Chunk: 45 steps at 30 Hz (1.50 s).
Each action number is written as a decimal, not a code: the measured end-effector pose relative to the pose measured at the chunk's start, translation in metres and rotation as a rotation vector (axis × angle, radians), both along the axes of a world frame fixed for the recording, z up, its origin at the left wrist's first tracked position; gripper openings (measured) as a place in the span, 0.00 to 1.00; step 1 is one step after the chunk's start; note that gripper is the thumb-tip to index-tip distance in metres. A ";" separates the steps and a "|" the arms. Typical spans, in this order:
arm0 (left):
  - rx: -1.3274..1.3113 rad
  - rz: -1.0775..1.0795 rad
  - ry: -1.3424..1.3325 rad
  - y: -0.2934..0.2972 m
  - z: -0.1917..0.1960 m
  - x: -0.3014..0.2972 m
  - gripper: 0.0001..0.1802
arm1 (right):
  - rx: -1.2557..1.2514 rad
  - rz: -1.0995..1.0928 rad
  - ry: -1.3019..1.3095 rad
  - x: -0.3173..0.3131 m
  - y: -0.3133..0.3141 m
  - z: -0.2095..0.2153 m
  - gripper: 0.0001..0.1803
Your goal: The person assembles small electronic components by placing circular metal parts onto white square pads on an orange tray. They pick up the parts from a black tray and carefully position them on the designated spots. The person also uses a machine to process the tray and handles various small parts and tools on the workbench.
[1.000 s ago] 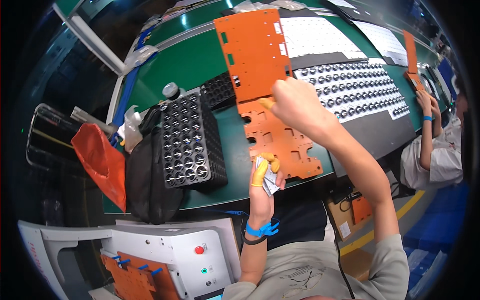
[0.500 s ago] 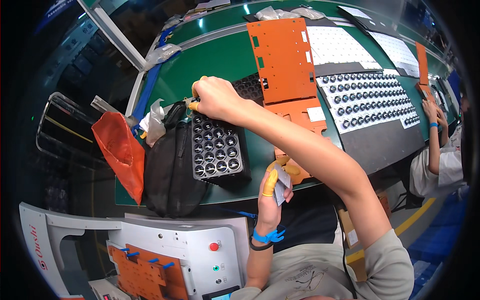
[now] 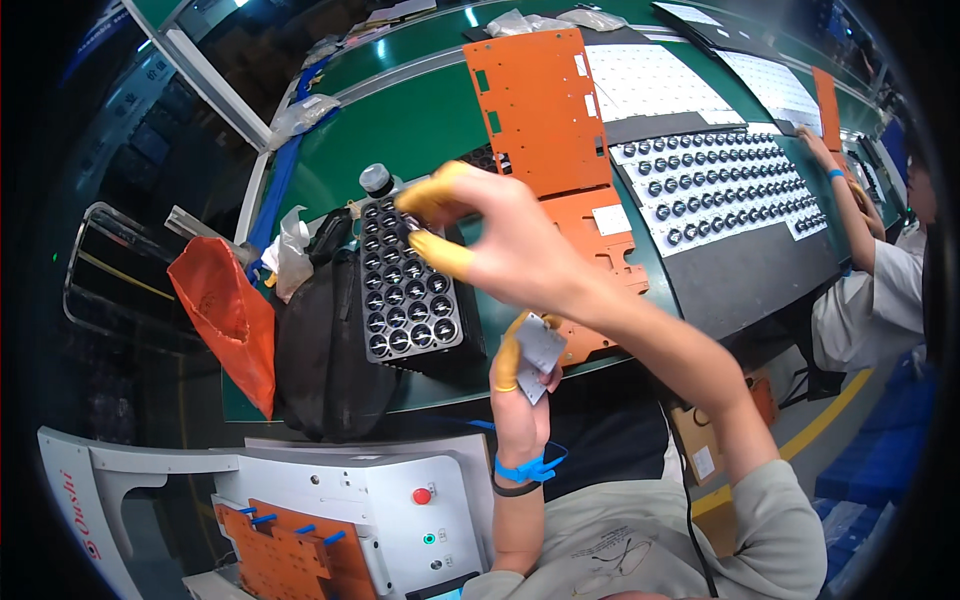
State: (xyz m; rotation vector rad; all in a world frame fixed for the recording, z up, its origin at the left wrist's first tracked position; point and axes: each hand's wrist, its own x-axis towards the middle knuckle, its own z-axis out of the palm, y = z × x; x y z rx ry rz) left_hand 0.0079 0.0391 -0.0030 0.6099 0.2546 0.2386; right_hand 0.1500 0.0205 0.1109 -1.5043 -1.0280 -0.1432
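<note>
Yellow finger cots cover several of my fingertips. My right hand [image 3: 500, 235] is over the far part of a black tray [image 3: 415, 352] with rows of round, shiny black lens parts [image 3: 396, 316]. Its thumb and finger pinch a small black part [image 3: 408, 224], mostly hidden by the fingertips. Closer to my body, my left hand [image 3: 520, 390] is closed around small light-grey plates [image 3: 540, 350] with tiny holes. A blue strap circles that wrist.
Left of the tray lie a black bag [image 3: 318, 350] and an orange pouch [image 3: 225, 310]. A grey-capped bottle [image 3: 375, 180] stands behind it. Orange panels [image 3: 540, 110] and a white board of black round parts [image 3: 720, 190] lie rightward. A co-worker's arm [image 3: 850, 205] is far right.
My right hand has come back from the tray's far end toward me and right, uncovering the capped bottle. My left hand still holds the plates. The co-worker's hand has reached farther forward.
</note>
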 end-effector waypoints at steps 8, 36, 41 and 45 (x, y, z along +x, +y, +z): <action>0.163 0.069 -0.010 -0.017 0.016 0.002 0.33 | -0.109 0.032 0.171 -0.049 -0.128 -0.030 0.15; 0.863 0.271 -0.306 -0.037 0.015 0.011 0.36 | -0.117 -0.144 0.362 -0.050 -0.169 -0.058 0.08; 0.902 0.277 -0.300 -0.039 0.014 0.011 0.36 | -0.116 -0.160 0.361 -0.051 -0.167 -0.058 0.09; 0.929 0.265 -0.296 -0.040 0.013 0.010 0.36 | -0.180 -0.221 0.247 -0.055 -0.169 -0.055 0.11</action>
